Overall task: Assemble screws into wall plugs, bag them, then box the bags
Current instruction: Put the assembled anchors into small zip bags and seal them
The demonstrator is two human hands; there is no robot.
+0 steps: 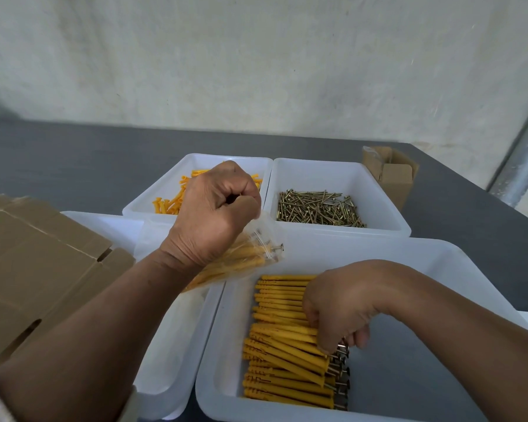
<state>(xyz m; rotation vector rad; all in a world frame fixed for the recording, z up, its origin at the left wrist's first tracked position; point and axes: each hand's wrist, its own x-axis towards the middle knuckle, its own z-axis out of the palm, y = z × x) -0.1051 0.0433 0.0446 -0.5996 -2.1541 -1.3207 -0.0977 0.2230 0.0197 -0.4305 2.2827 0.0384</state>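
The left hand [214, 214] is clenched around the mouth of a clear bag [241, 263], holding it above the trays so more pieces can go in. The right hand [339, 312] reaches into the near tray [439, 269], its curled fingers probably pinching assembled plugs [284, 360]; the grip itself is hidden.

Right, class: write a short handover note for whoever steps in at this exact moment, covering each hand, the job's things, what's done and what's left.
Left hand grips a clear, part-filled bag above the trays.
Right hand curls its fingers round assembled plugs in the near tray.
Loose plugs and screws lie in the two far trays; large cardboard box at left, small cardboard box far right.
Done: many plugs assembled, bag started.
Left: fill the bag, box it.
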